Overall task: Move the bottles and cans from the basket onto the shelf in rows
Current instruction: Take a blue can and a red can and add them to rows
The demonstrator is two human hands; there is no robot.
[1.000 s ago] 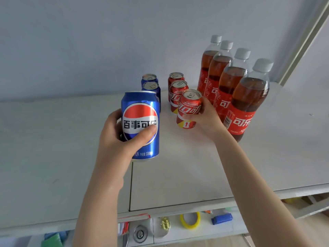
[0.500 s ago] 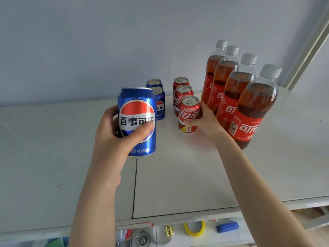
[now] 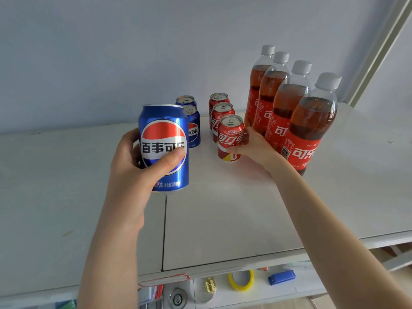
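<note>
Lowered since a second ago, the red can (image 3: pixel 230 139) now stands upright with its base on the shelf (image 3: pixel 245 215), where earlier it hung tilted just above the surface. The right hand (image 3: pixel 254 150) still wraps it, thumb across the front label and fingers behind, and has not yet let go. The can sits just in front of two other red cans (image 3: pixel 223 115), making a row of three that runs back toward the wall.

The left hand (image 3: pixel 131 175) grips a blue can (image 3: pixel 163 148), thumb over the logo and fingers round the far side. This can is upright and appears clear of the shelf, near and to the front-left of two blue cans (image 3: pixel 193 128) that stand one behind the other. To the right, four cola bottles (image 3: pixel 310 126) form a line of their own, the nearest just beside the right wrist. No basket is in view.

Judged from this layout, the red row has its third member and needs only the hand's release. The blue can is the likely next placement, at the front of the blue row. Care is wanted on withdrawal, since the right forearm passes close by the front bottle. Below the shelf edge lie a yellow tape ring (image 3: pixel 240 280) and a small blue object (image 3: pixel 282 277).
</note>
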